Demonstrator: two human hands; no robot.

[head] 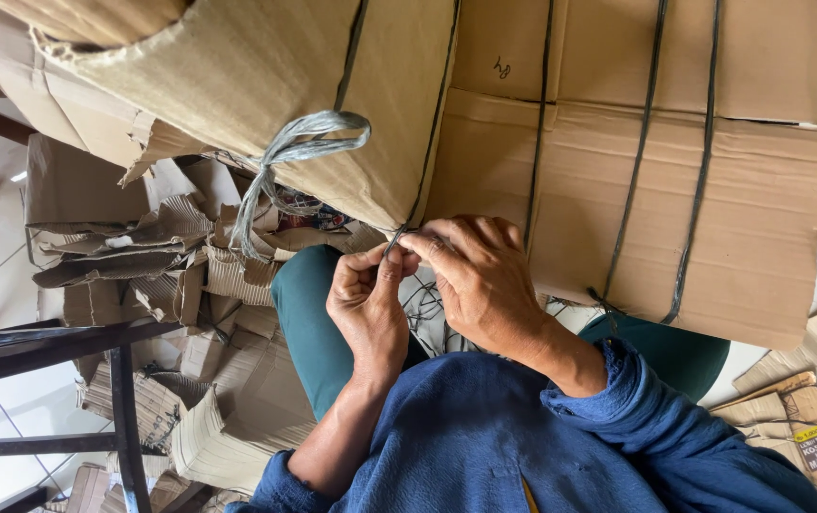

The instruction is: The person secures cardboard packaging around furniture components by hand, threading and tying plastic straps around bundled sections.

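Nearest, at 6 o'clock: blue sleeves (522, 446), both forearms coming up from the bottom edge, teal-trousered knee (306, 313) between them at 8.

Centre frame: left hand (367, 306) and right hand (480, 277) meet fingertip to fingertip. Both pinch the same thin dark strap end (395, 237), thumb and forefinger pressed together on it. The rest of the right hand's fingers are curled over the top. A loose tangle of the same strapping (424, 318) hangs just below the hands.

Handling, my read: strap is light, narrow, springy rather than limp, probably slick plastic, so it wants a fingertip pinch close to the free end, with tension kept on. Cannot tell if a knot is formed.

Just beyond, 12 to 2: flattened cardboard bundle (741, 218), stiff in the stack, bulky, likely heavy. Four dark straps cross its face, running toward 12. At 11: second cardboard bundle (237, 85), tilted, two straps visible, torn at the corner. A pale twisted plastic tie (299, 152) loops off it.

Far, 8 to 9: loose cardboard scraps (142, 275) in a heap, too many to count. Dark table frame (47, 351) at 8. More scraps at 4 (807, 418).
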